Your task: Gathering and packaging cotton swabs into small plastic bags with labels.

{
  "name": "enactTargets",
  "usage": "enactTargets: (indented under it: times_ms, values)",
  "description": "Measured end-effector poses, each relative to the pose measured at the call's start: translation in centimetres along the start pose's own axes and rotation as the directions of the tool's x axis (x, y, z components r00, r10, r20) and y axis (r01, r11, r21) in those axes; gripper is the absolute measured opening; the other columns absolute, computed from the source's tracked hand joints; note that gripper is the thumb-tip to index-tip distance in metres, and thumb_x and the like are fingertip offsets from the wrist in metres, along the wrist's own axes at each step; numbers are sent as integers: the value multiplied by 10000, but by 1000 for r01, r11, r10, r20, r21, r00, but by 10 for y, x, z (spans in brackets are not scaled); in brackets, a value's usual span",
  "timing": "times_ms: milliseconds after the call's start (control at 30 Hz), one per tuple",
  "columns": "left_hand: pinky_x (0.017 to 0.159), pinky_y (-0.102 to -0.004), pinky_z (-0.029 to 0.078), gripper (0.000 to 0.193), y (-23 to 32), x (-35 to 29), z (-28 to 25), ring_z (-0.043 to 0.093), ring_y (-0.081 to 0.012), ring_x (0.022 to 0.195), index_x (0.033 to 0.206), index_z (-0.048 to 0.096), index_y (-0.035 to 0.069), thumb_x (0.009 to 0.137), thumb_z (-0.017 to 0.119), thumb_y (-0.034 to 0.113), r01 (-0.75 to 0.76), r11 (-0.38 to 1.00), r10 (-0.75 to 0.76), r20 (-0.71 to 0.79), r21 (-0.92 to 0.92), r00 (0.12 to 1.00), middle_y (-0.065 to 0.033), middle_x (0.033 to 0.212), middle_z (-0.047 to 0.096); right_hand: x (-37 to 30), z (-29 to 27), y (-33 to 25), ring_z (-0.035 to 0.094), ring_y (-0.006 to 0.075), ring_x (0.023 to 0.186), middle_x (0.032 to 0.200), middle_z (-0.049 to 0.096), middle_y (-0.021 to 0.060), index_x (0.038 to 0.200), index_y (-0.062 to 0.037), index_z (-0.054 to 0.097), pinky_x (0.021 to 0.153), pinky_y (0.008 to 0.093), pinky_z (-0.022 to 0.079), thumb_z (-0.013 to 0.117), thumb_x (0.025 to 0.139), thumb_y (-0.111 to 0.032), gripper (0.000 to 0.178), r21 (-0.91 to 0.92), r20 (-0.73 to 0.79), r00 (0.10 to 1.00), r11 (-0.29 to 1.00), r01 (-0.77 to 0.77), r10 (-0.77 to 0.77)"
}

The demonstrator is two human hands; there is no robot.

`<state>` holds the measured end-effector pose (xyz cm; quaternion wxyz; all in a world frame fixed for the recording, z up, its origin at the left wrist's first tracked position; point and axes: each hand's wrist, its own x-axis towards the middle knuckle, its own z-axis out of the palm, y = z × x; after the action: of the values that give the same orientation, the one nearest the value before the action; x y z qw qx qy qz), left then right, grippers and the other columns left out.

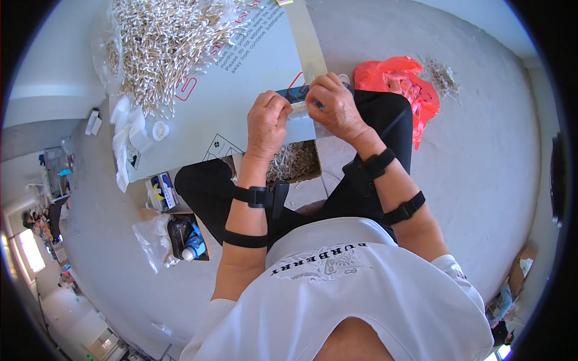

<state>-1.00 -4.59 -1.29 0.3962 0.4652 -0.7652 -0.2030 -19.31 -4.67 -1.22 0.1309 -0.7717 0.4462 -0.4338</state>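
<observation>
My left hand (267, 123) and my right hand (337, 108) are close together over the near edge of a large grey printed board (253, 105). Fingers of both hands are closed in a pinch on a small see-through packet (298, 112), with whitish content that looks like cotton swabs. Just beyond it, a dark blue flat piece (293, 94) lies partly hidden by my fingers. Below my hands, between my knees, an open carton (295, 161) holds many loose swabs. A big heap of cotton swabs (162, 54) spreads from a plastic bag at the board's far left.
White rolls and film (139, 133) lie at the board's left edge. A small blue-and-yellow box (161, 191) and a carton with a blue bottle (194, 243) stand by my left leg. Right of my knee are a red plastic bag (394, 81) and scattered swabs (442, 77).
</observation>
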Motion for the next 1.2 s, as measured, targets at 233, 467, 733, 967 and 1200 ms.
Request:
enactTargets:
  times_ms: [233, 467, 733, 967, 1200]
  values:
    - [638, -382, 477, 127, -1, 0, -3, 585, -298, 737, 769, 567, 16, 716, 659, -54, 27, 998, -25, 27, -60, 999, -98, 778, 552, -22, -25, 17, 548, 252, 794, 834, 580, 82, 805, -32, 637, 698, 354, 480, 711, 695, -38, 133, 172, 54, 937, 921, -350, 346]
    - [604, -292, 466, 122, 2, -4, 11, 600, -160, 719, 844, 668, 18, 736, 720, -8, 267, 902, -271, 39, -340, 962, -33, 806, 609, -23, 12, -2, 515, 28, 713, 828, 646, -18, 1007, -16, 714, 657, 203, 430, 735, 790, -36, 218, 548, 287, 757, 547, -632, 587]
    - [580, -220, 444, 47, 3, -4, 15, 557, -56, 631, 799, 689, 24, 752, 696, 17, 652, 398, -654, 298, -646, 695, 11, 717, 642, -21, 23, -4, 512, 31, 643, 700, 627, -30, 840, 6, 713, 587, 206, 404, 734, 764, -54, 99, 687, 265, 684, 365, -629, 680]
    - [566, -237, 479, 61, -1, -8, 21, 589, -79, 664, 824, 691, 9, 769, 703, 34, 600, 426, -598, 287, -677, 749, -11, 745, 652, -26, 18, 0, 520, 45, 651, 657, 583, -10, 823, 2, 698, 579, 216, 401, 732, 770, -48, 81, 497, 210, 790, 633, -594, 576]
    - [663, -241, 514, 88, -9, -18, 16, 622, -115, 814, 908, 715, 20, 823, 712, -5, 341, 719, -381, 67, -606, 922, -53, 952, 664, -31, 12, -4, 573, 93, 812, 862, 639, 34, 868, 14, 692, 740, 233, 454, 675, 852, 4, 26, 592, 71, 873, 684, -426, 483]
